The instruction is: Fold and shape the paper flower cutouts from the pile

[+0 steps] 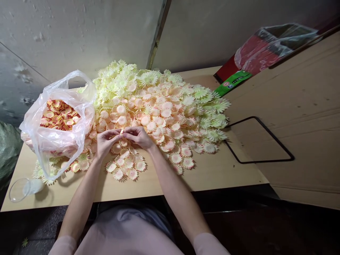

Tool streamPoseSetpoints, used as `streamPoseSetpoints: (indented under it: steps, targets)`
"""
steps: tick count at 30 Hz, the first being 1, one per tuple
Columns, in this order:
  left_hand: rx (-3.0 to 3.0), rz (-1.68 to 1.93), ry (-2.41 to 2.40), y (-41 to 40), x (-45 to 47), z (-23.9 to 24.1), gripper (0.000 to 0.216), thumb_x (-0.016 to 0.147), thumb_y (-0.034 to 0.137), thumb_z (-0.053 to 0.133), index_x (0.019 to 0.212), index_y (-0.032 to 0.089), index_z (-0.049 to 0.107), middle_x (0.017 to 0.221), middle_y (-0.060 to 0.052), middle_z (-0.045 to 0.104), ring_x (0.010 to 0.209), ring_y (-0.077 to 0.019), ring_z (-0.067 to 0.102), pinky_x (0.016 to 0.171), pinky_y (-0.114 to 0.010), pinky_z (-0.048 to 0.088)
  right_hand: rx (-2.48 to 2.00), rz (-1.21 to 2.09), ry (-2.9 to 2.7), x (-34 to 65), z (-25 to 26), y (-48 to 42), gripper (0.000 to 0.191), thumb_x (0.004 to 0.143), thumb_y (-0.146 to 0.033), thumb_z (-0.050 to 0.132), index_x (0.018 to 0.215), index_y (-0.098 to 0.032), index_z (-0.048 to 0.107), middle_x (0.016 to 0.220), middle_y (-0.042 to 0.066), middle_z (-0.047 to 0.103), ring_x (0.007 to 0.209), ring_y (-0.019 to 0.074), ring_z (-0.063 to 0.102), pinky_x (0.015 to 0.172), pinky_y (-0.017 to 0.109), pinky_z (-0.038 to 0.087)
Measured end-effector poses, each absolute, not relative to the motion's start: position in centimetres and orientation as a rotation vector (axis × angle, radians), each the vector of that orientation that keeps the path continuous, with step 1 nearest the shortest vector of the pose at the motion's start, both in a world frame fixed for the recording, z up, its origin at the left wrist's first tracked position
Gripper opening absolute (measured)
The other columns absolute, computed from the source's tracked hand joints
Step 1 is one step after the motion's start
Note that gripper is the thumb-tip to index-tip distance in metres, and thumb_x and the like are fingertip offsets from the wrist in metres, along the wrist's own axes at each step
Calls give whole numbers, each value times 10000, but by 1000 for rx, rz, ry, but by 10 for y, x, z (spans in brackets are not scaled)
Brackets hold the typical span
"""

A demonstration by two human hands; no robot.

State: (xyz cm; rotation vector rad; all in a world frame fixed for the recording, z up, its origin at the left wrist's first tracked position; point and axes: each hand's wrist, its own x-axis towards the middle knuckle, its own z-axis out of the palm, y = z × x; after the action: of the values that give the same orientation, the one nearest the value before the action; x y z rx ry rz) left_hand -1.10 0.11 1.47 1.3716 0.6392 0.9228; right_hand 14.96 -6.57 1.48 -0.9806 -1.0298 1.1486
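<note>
Over the flower pile (pixel 159 106), left hand (pixel 105 141) and right hand (pixel 138 136) pinch one small flower piece (pixel 122 131) together.

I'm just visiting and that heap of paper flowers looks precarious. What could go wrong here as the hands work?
1. The big heap of cream and pink paper flowers spreads close to the wooden table's front edge; a nudge from a forearm could push some off.
2. The left hand and right hand pinch one tiny piece between the fingers; it could slip.
3. The clear plastic cup lies at the corner and might roll off.
</note>
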Motion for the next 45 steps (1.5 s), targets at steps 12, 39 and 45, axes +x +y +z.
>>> streamPoseSetpoints:
  steps: [12, 39, 45]
  targets:
    - [1264, 785, 626, 6, -15, 11, 256, 734, 355, 765, 895, 158, 747, 1062, -110, 726, 839, -160, 679, 747, -245, 532, -945, 1260, -941, 147, 10, -66, 281, 671, -387, 796, 804, -159, 702, 768, 15, 683, 699, 140, 640, 650, 284, 573]
    - [1617, 915, 730, -9, -4, 14, 288, 870, 461, 571, 886, 174, 576, 870, -45, 651, 720, -125, 590, 676, -226, 484, -1072, 1061, -1063, 142, 10, -65, 323, 712, -455, 753, 711, -159, 623, 688, -8, 605, 574, 92, 519, 522, 218, 432]
    - [1523, 864, 722, -9, -4, 10, 306, 847, 494, 591, 846, 191, 553, 714, 19, 526, 624, -94, 498, 610, -191, 469, -998, 1154, -1053, 144, 10, -64, 309, 716, -431, 762, 709, -172, 595, 729, -8, 609, 694, 121, 572, 685, 251, 489]
